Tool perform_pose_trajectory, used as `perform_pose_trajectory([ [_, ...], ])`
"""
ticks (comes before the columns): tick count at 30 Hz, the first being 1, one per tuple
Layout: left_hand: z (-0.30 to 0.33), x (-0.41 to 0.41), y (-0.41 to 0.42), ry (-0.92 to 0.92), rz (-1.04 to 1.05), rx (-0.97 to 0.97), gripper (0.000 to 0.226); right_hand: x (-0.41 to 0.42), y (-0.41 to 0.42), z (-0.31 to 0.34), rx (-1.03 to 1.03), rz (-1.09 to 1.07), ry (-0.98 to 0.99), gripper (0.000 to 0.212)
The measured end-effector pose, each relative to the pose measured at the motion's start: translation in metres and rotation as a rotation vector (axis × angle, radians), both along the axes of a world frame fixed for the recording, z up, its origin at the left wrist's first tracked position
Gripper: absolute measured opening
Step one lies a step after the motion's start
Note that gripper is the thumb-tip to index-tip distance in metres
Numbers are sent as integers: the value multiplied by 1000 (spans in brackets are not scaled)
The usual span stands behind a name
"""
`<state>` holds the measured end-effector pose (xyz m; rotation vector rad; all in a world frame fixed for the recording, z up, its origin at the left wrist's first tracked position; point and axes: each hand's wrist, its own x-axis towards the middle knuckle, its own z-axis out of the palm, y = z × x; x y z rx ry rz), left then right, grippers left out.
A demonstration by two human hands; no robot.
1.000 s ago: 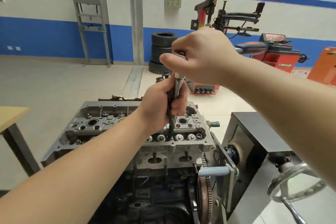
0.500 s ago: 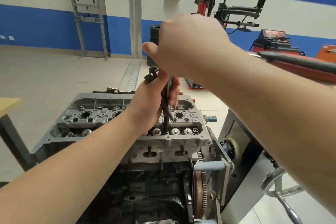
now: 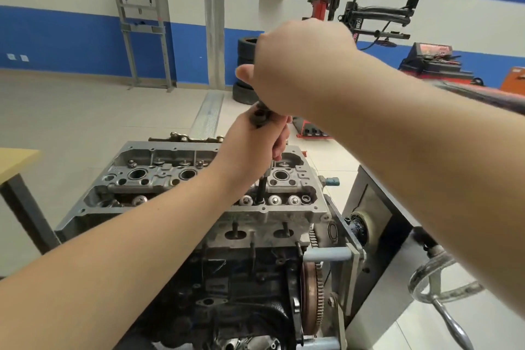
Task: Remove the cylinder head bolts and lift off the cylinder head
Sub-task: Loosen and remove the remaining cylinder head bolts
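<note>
Cylinder head (image 3: 199, 179) sits bolted atop the dark engine block (image 3: 241, 278), which hangs in a stand at the frame's centre. It is a stiff cast-metal piece, likely heavy and oily; I judge it best lifted by both ends with two hands once every bolt is out. At its 3 o'clock end a socket extension (image 3: 262, 187) stands upright in a bolt well, among the shiny valve-spring caps (image 3: 274, 199). The left hand (image 3: 252, 150) has its grip wrapped round the extension's shaft, steadying it. Above, at 12 o'clock, the right hand (image 3: 295, 65) is closed over the wrench head; its red-and-black handle (image 3: 483, 95) trails off blurred toward 3 o'clock. Since a second ago that handle has swung further right, and the view has tilted slightly.
</note>
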<state>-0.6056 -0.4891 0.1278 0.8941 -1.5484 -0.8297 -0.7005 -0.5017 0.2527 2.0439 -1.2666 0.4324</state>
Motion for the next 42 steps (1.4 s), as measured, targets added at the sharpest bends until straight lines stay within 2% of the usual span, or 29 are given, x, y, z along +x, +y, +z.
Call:
perform_pose_trajectory([
  [1, -1, 5, 0, -5, 1, -7, 34, 1, 2, -2, -41, 54, -9, 53],
  [3, -1, 22, 0, 22, -125, 14, 33, -5, 3, -5, -61, 215, -54, 61],
  [6, 3, 31, -1, 141, -327, 96, 36, -22, -5, -5, 216, 527, -294, 56],
  [7, 5, 29, -1, 147, -314, 104, 35, -24, -7, -4, 306, 533, -355, 54],
  [9, 5, 21, -2, 140, -224, 72, 27, -22, -10, -1, 331, 427, -329, 53],
  [13, -3, -3, 0, 120, 30, 4, 26, -4, -8, 3, 142, 31, -151, 52],
  [15, -7, -10, 2, 50, 150, -41, 31, 3, -1, 3, 50, -59, -40, 50],
  [16, -8, -7, 3, 32, 159, -60, 31, 4, 1, 2, 13, -22, -21, 52],
  [18, -9, 8, 1, 64, 21, -55, 29, 0, 2, -1, 3, 135, -47, 59],
  [20, -5, 21, -1, 105, -195, -14, 36, -12, -1, -2, 148, 401, -168, 60],
  [22, -2, 23, -3, 142, -269, 43, 42, -18, -3, -4, 353, 558, -370, 54],
  [23, 0, 20, -3, 175, -257, 60, 40, -17, -4, -5, 378, 538, -397, 52],
  [25, -2, 12, -3, 243, -190, 66, 34, -8, -7, -2, 293, 370, -307, 54],
  [27, -4, 0, -5, 224, -87, 54, 31, 3, -8, 3, 161, 103, -181, 51],
  [29, -6, -10, -6, 174, 27, 35, 31, 10, -4, 5, 61, -57, -50, 43],
  [31, -10, -8, -6, 174, 62, 11, 32, 13, 0, 4, -21, -4, 8, 48],
  [33, -13, 7, -7, 207, -69, 4, 32, 7, -1, 1, -43, 200, 10, 59],
  [36, -8, 26, -7, 283, -319, 61, 41, -10, -7, 0, 129, 463, -125, 59],
  [38, -4, 25, -6, 267, -318, 106, 40, -15, -11, -2, 205, 485, -217, 56],
  [42, -4, 5, -2, 291, -177, 103, 31, -14, -12, -5, 147, 374, -238, 57],
])
